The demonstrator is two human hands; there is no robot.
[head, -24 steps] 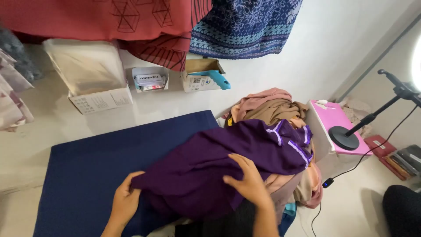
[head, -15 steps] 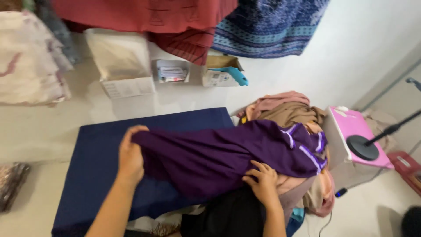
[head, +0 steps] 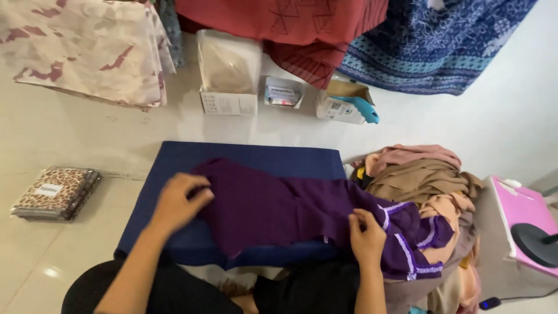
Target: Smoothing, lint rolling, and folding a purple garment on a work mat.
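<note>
One navy mat [head: 174, 244] lies on the pale floor [head: 87, 134], and across it spreads one purple garment [head: 279, 206], its trimmed end running off the mat's right edge onto one heap of clothes [head: 424, 180] in pink, tan and peach. Three cloths hang along the top: a cream patterned one [head: 81, 46] at left, a red one [head: 279, 23] in the middle and a blue printed one [head: 430, 46] at right. One pink box [head: 517, 209] stands at the far right, beside the heap. Three small boxes sit beyond the mat: a white one [head: 228, 103], a smaller one [head: 283, 93] and an open carton [head: 337, 104] with a blue tool in it. One leopard-print packet [head: 55, 192] lies alone to the left, well apart from the mat. Two hands work the garment: the left hand [head: 177, 200] pinches its left edge with curled fingers, and the right hand [head: 366, 235] grips the fabric near the trim, fingers closed on a fold.
</note>
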